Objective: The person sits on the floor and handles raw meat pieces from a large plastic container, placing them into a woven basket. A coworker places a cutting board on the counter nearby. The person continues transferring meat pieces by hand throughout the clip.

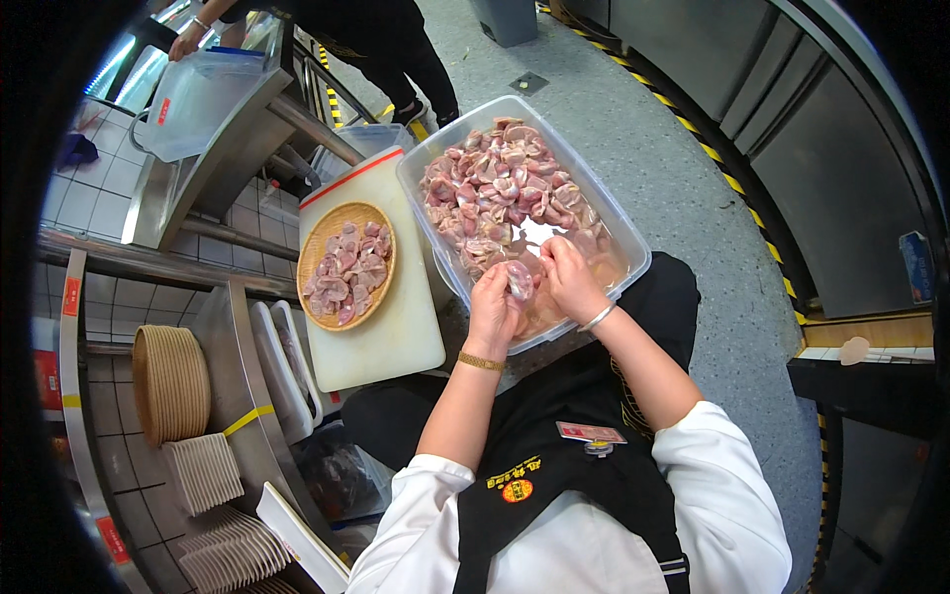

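Observation:
My left hand (pixel 493 306) holds a pinkish raw poultry gizzard (pixel 520 281) over the near end of a clear plastic tub (pixel 637 256). Just to its right is my right hand (pixel 573 281), thumb and fingertips pinched together. Whether a scrap of tissue is between those fingertips is too small to tell. A heap of raw gizzards (pixel 505 174) fills the tub's far part, and cloudy pinkish liquid lies in the near part. Left of the tub, a round woven basket (pixel 303 278) with more gizzards rests on a white cutting board (pixel 382 356).
Stacked woven baskets (pixel 172 386) and ribbed pale dishes (pixel 202 475) stand on shelving at left. A metal counter (pixel 215 141) juts in at upper left, where another person (pixel 371 44) stands. Steel cabinets (pixel 831 171) line the right; a grey bin (pixel 508 18) is at the top.

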